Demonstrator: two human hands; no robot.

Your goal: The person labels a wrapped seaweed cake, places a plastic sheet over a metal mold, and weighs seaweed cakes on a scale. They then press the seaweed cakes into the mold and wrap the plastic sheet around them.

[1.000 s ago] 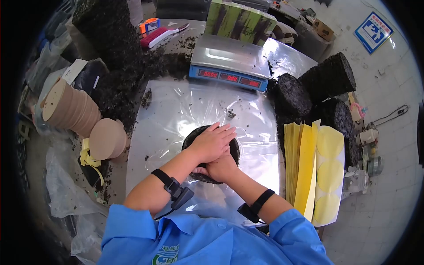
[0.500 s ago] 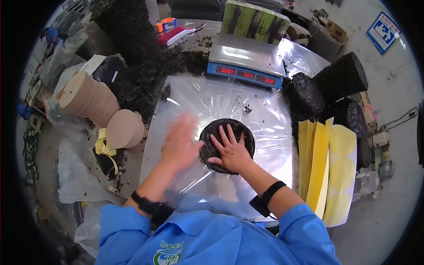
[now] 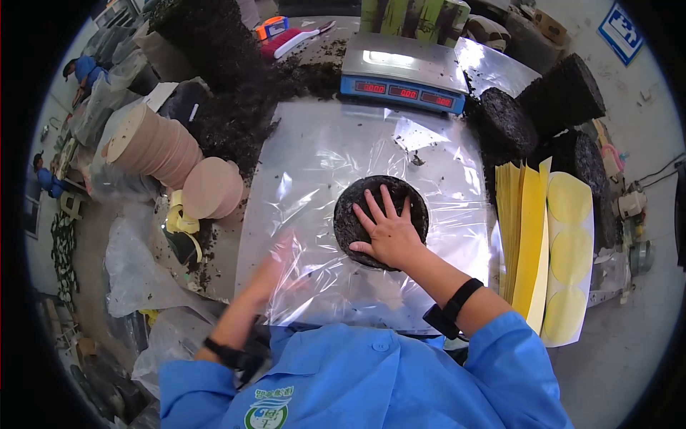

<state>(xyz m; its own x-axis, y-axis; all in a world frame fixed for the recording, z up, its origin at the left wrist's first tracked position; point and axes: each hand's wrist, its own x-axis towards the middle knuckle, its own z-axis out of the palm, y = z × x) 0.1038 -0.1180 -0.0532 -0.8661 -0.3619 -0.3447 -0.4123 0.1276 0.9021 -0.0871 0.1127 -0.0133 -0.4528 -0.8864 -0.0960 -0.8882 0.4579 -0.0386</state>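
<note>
A dark round cake of pressed, flaky material, like dried seaweed (image 3: 350, 222), lies on a sheet of clear plastic film (image 3: 314, 171). My right hand (image 3: 393, 236) rests flat on top of it, fingers spread. To the left of the cake, my left hand (image 3: 280, 266) is smeared by motion at the film's near left part. Creased, shiny film shows over and beside that hand, and its fingers cannot be made out. The film spreads around the cake on a pale work surface.
Behind stands a scale (image 3: 404, 71) with red digits. Left are stacked brown discs (image 3: 212, 187), loose dark flakes (image 3: 236, 121) and a red brush (image 3: 286, 43). Yellow strips (image 3: 529, 236), round-label sheets (image 3: 569, 250) and dark cylinders (image 3: 507, 118) stand right. People in blue (image 3: 87, 71) are far left.
My left hand has moved from beside the cake down toward me, and the film there is now raised and creased. My right hand stays flat on the cake. The view has shifted slightly.
</note>
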